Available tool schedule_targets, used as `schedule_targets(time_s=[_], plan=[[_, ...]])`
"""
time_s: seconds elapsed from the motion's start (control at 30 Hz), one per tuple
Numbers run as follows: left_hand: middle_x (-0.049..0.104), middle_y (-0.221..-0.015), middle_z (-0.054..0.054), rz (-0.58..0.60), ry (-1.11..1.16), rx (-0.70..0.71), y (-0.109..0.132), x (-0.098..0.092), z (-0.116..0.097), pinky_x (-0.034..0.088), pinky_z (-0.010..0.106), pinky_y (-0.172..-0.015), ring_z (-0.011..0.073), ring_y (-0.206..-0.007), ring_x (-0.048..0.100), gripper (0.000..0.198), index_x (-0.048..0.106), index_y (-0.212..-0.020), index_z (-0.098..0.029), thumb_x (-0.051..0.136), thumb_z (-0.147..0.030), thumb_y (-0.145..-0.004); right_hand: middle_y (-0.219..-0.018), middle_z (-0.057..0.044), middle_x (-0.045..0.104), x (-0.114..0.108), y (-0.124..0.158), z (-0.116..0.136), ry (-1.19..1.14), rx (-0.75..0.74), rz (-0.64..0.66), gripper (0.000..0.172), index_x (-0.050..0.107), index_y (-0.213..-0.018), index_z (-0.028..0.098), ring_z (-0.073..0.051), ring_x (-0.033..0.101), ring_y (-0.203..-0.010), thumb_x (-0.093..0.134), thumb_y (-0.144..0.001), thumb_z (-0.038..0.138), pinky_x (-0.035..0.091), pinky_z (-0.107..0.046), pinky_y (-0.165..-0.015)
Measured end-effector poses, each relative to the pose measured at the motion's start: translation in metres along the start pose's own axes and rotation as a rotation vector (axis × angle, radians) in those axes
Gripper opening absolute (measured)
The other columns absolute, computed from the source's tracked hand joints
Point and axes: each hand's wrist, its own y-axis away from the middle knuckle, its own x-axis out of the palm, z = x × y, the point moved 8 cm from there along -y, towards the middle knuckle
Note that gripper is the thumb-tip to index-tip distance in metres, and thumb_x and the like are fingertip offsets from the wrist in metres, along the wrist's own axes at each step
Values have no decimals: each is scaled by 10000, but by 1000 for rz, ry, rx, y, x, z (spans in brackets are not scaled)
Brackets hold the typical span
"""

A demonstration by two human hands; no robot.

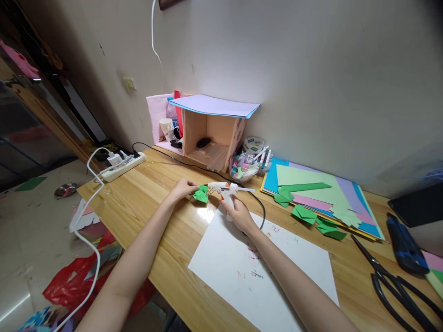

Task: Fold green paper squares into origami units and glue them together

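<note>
My right hand is wrapped round the grip of a white hot glue gun, a glue stick jutting from its back end. The gun's nozzle points left, at a folded green paper piece. My left hand pinches that piece by its left edge, just above the wooden table. Whether the nozzle touches the paper, I cannot tell. Under my right forearm lies a white sheet with coloured marks. More folded green paper pieces lie to the right.
A cardboard box with a lilac lid stands at the back, beside a plastic tub of scraps and markers. Coloured paper sheets are stacked at right. Black scissors and a utility knife lie near them. A power strip sits at left.
</note>
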Motion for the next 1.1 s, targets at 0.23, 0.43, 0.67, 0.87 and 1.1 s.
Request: schedule_targets(time_s=[0.23, 0.43, 0.67, 0.87, 1.1], plan=[[625, -530, 28, 13, 4, -2, 4, 0, -6, 413, 226, -522, 113, -496, 536, 177, 681, -606, -107, 711, -252, -509, -872, -57, 641, 1, 1, -1, 31, 9, -13, 364, 582, -951, 144, -208, 562, -783, 425, -812, 442, 407, -304, -723], [626, -533, 32, 29, -2, 3, 6, 2, -8, 402, 227, -518, 117, -501, 535, 194, 684, -604, -108, 713, -271, -503, -907, -62, 644, 1, 1, 0, 43, -5, -7, 363, 584, -984, 150, -214, 567, -816, 424, -819, 431, 411, -304, -745], [613, -531, 29, 52, -2, 20, 8, 5, -11, 393, 226, -518, 102, -488, 507, 198, 685, -616, -100, 702, -275, -523, -946, -73, 641, 3, 0, 1, 62, -23, 13, 371, 589, -1015, 151, -232, 567, -853, 408, -833, 419, 404, -330, -789], [603, -520, 26, 60, -12, 20, 11, 5, -14, 378, 224, -502, 97, -476, 492, 195, 678, -604, -97, 706, -276, -532, -979, -74, 637, 2, 1, 3, 66, -42, 11, 365, 582, -1042, 160, -235, 563, -895, 401, -843, 407, 395, -334, -817], [614, -544, 28, 60, -21, 11, 11, 4, -13, 386, 216, -519, 93, -497, 500, 204, 691, -646, -85, 688, -270, -561, -954, -77, 643, 2, 0, 2, 77, -48, 0, 381, 595, -1034, 146, -232, 565, -877, 404, -836, 411, 396, -327, -809]])
